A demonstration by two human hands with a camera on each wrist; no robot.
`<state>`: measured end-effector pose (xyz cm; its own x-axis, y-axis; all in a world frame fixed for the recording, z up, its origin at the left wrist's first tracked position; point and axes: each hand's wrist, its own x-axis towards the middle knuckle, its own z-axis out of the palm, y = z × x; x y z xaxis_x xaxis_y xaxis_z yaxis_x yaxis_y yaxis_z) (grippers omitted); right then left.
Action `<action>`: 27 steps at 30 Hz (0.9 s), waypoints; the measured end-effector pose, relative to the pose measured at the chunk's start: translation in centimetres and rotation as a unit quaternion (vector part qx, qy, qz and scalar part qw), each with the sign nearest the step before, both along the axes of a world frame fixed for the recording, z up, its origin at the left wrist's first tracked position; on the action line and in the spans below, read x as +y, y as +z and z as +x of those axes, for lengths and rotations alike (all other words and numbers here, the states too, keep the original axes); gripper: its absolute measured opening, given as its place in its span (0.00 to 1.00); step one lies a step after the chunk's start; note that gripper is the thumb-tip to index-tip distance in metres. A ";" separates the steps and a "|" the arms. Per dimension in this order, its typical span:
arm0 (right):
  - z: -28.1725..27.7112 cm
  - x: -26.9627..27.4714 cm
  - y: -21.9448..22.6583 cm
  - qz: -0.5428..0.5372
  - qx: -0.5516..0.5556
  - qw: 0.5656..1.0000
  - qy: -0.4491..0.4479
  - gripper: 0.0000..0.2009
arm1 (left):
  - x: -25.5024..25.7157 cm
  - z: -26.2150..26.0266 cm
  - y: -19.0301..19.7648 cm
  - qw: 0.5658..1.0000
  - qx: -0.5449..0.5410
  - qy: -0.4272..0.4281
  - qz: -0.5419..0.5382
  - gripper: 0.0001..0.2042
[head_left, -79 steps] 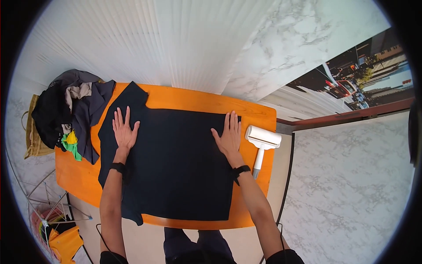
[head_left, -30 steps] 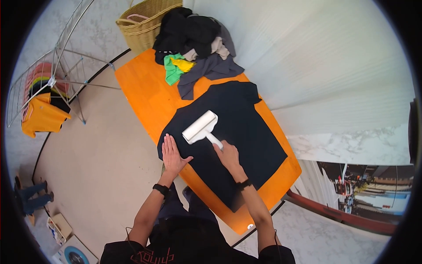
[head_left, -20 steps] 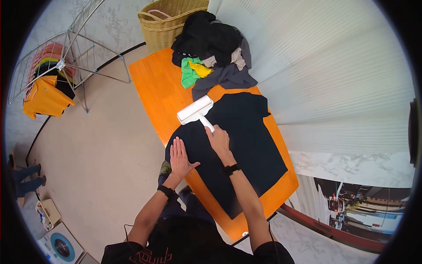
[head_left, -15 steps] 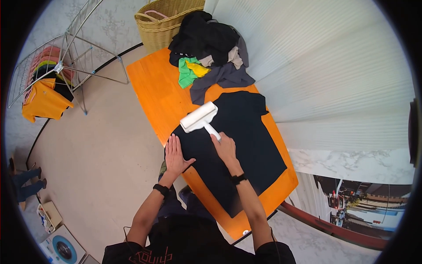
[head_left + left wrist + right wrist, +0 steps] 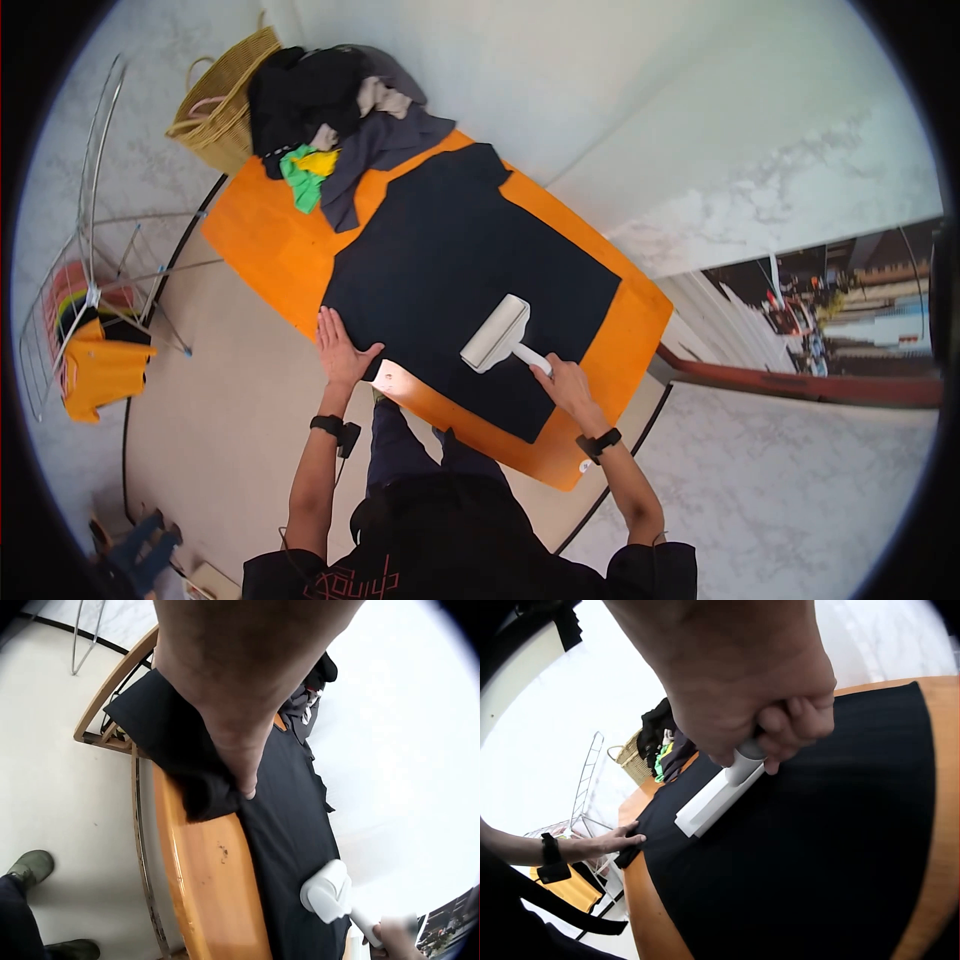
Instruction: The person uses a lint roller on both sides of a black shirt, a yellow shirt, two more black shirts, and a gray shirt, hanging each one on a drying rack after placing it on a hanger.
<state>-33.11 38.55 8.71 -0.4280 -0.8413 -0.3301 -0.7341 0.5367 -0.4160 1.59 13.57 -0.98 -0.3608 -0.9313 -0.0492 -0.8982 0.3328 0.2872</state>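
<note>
two hands are on my head feed, with a dark shirt (image 5: 450,250) spread across the table (image 5: 645,315). the left hand (image 5: 343,355) lies flat, fingers straight, on cloth at the table's near edge; the right hand (image 5: 570,386) is clamped round the handle of a white lint roller (image 5: 495,335), its head over the shirt toward the table's right end. a heap of clothes (image 5: 310,100) covers the far left corner, beside a wicker basket (image 5: 240,75). on the left wrist feed, i see dark cloth hanging over the near edge. on the right wrist feed, i see fingers curled round the roller's grip.
</note>
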 end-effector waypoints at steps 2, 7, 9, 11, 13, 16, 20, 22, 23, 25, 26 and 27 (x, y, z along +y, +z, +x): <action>-1.5 3.5 0.4 0.053 0.000 0.999 0.001 0.20 | -0.1 0.1 -0.2 1.000 -0.016 -0.013 -0.002 0.61; -3.9 12.6 0.2 0.054 0.017 0.997 -0.044 0.20 | -0.2 -0.1 -0.2 0.998 -0.065 -0.005 0.005 0.61; -4.4 15.4 0.6 0.059 0.017 0.996 -0.060 0.20 | -0.1 -0.3 0.0 0.996 -0.083 -0.010 0.012 0.60; -4.5 17.8 1.2 0.076 0.022 0.994 -0.079 0.20 | -0.2 -0.3 0.0 0.995 -0.096 -0.002 0.019 0.60; -4.2 19.3 1.9 0.076 0.020 0.992 -0.100 0.21 | -0.4 -0.1 -0.2 0.996 -0.086 -0.008 0.011 0.59; -2.7 19.4 2.9 0.066 0.021 0.990 -0.126 0.21 | -0.1 0.1 -0.3 0.999 -0.043 -0.011 -0.008 0.58; 0.9 14.9 3.1 0.033 -0.003 0.991 -0.128 0.20 | 1.1 0.9 0.3 0.999 0.017 -0.025 -0.038 0.56; 2.5 11.4 2.0 0.018 -0.016 0.993 -0.112 0.20 | 1.3 1.4 0.3 0.999 0.018 -0.024 -0.034 0.57; 3.4 9.4 1.4 0.001 -0.026 0.994 -0.102 0.20 | 1.5 1.7 0.3 0.999 0.024 -0.029 -0.032 0.57; 4.9 5.0 0.4 -0.004 -0.025 0.998 -0.065 0.21 | 1.8 2.1 0.5 0.999 0.027 -0.009 -0.026 0.57; 5.6 2.8 -0.1 -0.013 -0.021 0.999 -0.037 0.21 | 1.8 2.5 0.1 0.999 0.028 -0.013 -0.020 0.57; 6.4 0.6 -0.5 -0.010 -0.022 0.999 -0.026 0.21 | 1.9 2.8 0.0 0.999 0.031 -0.017 -0.014 0.57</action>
<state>-26.73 39.15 8.19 -0.4570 -0.8246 -0.3334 -0.6861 0.5654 -0.4579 4.41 15.43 -1.02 -0.3936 -0.9193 -0.0005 -0.8673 0.3712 0.3317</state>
